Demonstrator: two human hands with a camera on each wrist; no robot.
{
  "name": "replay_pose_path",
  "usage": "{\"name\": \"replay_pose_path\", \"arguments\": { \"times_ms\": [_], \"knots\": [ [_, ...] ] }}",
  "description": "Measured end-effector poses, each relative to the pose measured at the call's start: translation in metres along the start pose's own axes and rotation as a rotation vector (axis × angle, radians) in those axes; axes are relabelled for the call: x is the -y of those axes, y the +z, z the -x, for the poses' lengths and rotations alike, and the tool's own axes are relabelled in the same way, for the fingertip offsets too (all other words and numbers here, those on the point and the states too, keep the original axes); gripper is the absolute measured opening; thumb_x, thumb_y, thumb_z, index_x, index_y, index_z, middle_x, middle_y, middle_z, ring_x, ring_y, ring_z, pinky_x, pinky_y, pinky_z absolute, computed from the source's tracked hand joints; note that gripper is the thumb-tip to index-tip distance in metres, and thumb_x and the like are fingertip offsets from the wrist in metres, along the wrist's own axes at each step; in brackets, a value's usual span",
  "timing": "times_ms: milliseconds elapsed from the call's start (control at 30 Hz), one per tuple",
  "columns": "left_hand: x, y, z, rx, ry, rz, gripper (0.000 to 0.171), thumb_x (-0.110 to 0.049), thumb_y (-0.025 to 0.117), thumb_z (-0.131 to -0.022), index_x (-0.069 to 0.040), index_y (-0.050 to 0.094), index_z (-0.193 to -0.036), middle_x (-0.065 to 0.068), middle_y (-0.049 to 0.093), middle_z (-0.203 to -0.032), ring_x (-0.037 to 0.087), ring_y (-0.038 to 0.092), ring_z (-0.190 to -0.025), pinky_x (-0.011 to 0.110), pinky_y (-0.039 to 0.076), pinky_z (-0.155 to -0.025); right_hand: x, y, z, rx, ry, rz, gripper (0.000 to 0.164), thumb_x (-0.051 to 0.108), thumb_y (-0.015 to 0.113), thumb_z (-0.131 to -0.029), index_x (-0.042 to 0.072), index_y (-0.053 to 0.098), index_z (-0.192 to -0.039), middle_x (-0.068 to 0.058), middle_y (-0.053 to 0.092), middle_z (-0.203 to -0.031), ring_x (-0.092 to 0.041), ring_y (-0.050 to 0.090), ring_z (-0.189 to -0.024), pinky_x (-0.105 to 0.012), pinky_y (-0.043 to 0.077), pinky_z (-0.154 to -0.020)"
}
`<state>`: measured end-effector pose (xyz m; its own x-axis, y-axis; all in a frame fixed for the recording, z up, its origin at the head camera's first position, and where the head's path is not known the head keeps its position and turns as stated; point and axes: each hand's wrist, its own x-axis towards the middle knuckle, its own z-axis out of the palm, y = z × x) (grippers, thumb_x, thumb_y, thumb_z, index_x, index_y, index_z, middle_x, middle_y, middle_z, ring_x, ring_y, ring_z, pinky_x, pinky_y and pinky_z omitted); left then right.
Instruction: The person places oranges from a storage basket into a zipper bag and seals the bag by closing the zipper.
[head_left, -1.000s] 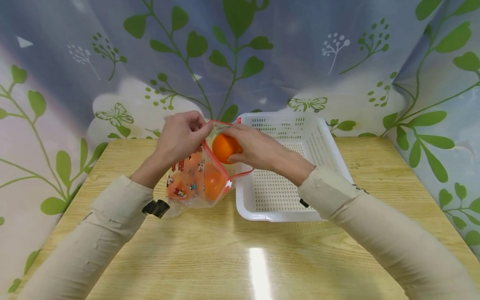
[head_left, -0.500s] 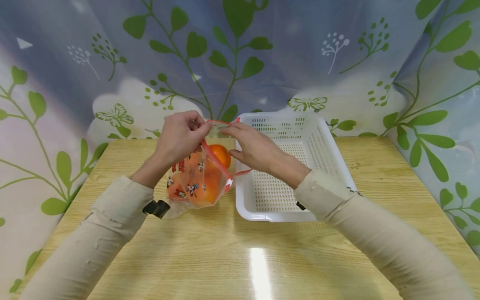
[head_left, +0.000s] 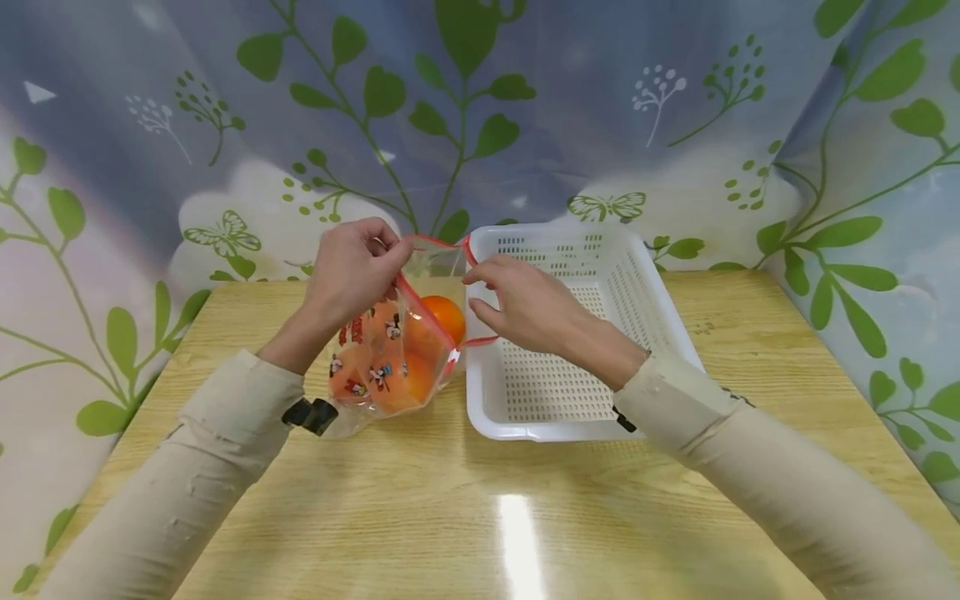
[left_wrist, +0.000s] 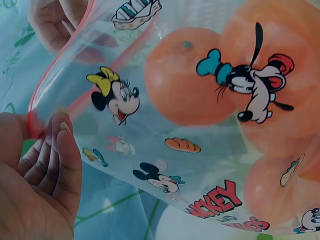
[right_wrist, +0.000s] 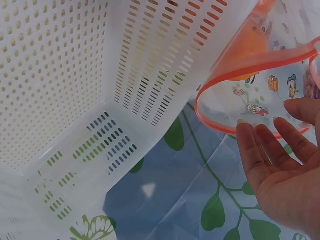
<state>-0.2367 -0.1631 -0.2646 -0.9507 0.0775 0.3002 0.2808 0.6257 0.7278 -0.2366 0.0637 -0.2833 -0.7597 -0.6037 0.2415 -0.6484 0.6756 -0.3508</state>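
A clear zip bag [head_left: 386, 396] with red edging and cartoon prints sits left of centre, several oranges inside it. The left hand [head_left: 352, 265] pinches the bag's red rim at its upper left; the left wrist view shows thumb and fingers together on that edge. The topmost orange [head_left: 446, 315] lies just inside the open mouth. Beside the mouth, the right hand [head_left: 528, 304] holds nothing, its fingers loosely bent and spread. From the right wrist camera, its fingertips [right_wrist: 242, 125] are at the red rim; whether they touch it I cannot tell.
A white perforated plastic basket [head_left: 517, 431] stands right of the bag, under the right forearm, and no fruit shows in it. Both rest on a wooden table [head_left: 420, 517]. A leaf-print curtain [head_left: 570, 108] hangs behind the table's far edge.
The right hand has let go of an orange, which now lies lower inside the bag. That hand has drawn back slightly to the right. The left hand keeps its pinch on the rim.
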Motion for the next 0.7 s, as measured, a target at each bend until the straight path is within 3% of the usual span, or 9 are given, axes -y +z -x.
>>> {"name": "replay_pose_path", "arguments": {
  "times_ms": [267, 500, 700],
  "knots": [
    [0.002, -0.006, -0.005, -0.057, -0.04, 0.115, 0.023, -0.022, 0.056, -0.094, -0.001, 0.059, -0.085, 0.012, 0.063, -0.058, 0.023, 0.061, -0.045, 0.034, 0.053, -0.046, -0.003, -0.004, 0.01, -0.051, 0.016, -0.01, 0.025, 0.02, 0.058, -0.093, 0.013, 0.064, -0.117, 0.003, 0.061, -0.111, -0.014, 0.058, -0.09, -0.031, 0.049, -0.072],
    [0.004, -0.013, -0.006, -0.123, -0.09, 0.277, 0.024, -0.021, 0.058, -0.095, 0.001, 0.057, -0.085, 0.01, 0.063, -0.057, 0.02, 0.061, -0.044, 0.031, 0.053, -0.047, -0.004, -0.004, 0.014, -0.053, 0.05, -0.032, 0.026, 0.022, 0.056, -0.094, 0.015, 0.065, -0.117, 0.003, 0.061, -0.113, -0.011, 0.06, -0.087, -0.029, 0.051, -0.069],
    [0.004, -0.017, -0.008, -0.189, -0.117, 0.428, 0.021, -0.016, 0.06, -0.093, 0.003, 0.058, -0.084, 0.008, 0.065, -0.059, 0.018, 0.06, -0.043, 0.031, 0.053, -0.046, -0.003, -0.002, 0.017, -0.055, 0.038, -0.092, 0.027, 0.035, 0.053, -0.098, 0.018, 0.067, -0.113, 0.006, 0.064, -0.104, -0.008, 0.059, -0.084, -0.028, 0.049, -0.07]
  ]
}}
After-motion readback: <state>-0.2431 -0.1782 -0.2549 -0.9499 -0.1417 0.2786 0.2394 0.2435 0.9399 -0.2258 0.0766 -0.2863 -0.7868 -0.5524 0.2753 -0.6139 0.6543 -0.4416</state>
